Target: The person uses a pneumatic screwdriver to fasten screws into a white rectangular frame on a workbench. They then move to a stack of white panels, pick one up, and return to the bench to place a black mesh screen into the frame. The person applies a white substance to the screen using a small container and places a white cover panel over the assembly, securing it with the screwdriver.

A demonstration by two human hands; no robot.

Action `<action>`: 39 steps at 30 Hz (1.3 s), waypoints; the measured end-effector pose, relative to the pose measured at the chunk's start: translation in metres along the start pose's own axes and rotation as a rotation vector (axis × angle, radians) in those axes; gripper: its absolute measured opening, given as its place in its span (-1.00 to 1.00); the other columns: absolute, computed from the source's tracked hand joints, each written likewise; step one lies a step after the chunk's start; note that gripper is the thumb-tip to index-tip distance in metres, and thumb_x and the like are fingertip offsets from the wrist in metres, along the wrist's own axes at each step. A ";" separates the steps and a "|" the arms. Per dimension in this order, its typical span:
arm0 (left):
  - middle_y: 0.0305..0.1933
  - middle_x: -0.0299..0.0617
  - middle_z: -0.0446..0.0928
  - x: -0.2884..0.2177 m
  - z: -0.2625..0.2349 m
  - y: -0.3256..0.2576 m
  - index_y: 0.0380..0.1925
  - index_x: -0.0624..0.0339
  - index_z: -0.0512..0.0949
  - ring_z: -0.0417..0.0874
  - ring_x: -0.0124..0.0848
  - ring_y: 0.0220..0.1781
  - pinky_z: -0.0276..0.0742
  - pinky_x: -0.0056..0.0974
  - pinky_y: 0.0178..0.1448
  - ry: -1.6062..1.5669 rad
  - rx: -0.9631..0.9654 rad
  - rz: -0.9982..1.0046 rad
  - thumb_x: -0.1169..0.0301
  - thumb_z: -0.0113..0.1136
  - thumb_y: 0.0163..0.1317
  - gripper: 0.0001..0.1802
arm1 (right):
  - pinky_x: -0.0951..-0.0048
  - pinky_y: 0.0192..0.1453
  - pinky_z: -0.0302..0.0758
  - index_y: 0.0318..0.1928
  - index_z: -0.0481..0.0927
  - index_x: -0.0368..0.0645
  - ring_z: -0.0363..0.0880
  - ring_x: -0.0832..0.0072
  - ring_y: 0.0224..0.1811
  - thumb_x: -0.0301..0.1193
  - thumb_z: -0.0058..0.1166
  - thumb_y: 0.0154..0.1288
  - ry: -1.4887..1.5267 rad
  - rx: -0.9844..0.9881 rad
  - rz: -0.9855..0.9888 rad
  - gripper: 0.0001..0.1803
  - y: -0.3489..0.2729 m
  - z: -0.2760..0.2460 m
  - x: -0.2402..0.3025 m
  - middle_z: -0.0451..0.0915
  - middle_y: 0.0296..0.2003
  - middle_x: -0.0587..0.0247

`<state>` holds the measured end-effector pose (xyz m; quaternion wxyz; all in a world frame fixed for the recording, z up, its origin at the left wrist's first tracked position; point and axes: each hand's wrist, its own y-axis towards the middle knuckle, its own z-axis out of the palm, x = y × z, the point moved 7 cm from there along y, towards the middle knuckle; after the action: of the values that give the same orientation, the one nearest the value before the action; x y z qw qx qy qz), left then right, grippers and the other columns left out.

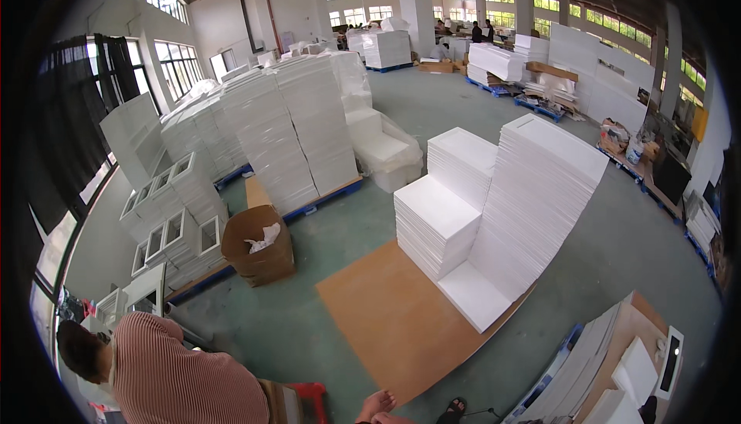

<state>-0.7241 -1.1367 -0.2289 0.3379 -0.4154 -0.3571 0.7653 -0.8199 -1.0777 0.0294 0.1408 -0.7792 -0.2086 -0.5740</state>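
Note:
My left hand (377,404) shows at the lower edge, beside the corner of a brown board sheet (370,293) on the floor. Its fingers look curled together, and no object shows in them. Just below it, my right hand (392,418) is mostly cut off by the frame edge, so its fingers are hidden. The two hands are close together. Beyond them, white panels (444,208) stand on the brown sheet in stepped stacks. The tallest stack (532,185) is at the right, and a low one (475,297) lies in front.
At lower left a person in a striped top (181,374) sits by a red object (310,397). An open cardboard box (258,246) stands near wrapped white stacks (285,131) on blue pallets. More panels (571,370) lie at lower right. A sandaled foot (457,406) is near my hands.

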 end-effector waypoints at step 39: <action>0.08 -0.22 0.60 0.101 -0.150 -0.446 0.27 0.26 0.51 0.55 -0.44 0.14 0.44 -0.26 0.33 -0.263 -0.389 0.934 -0.07 0.37 0.37 -0.29 | 0.44 -0.25 0.71 -0.07 0.59 -0.16 0.58 0.61 -0.41 -0.19 0.15 0.58 0.624 0.746 0.401 -0.73 0.017 0.426 0.138 0.55 -0.36 0.39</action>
<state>-0.5374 -0.7846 0.0407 -0.1703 -0.4859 -0.3087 0.7997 -0.4208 -0.8743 0.0326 0.5713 -0.4929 -0.1935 -0.6271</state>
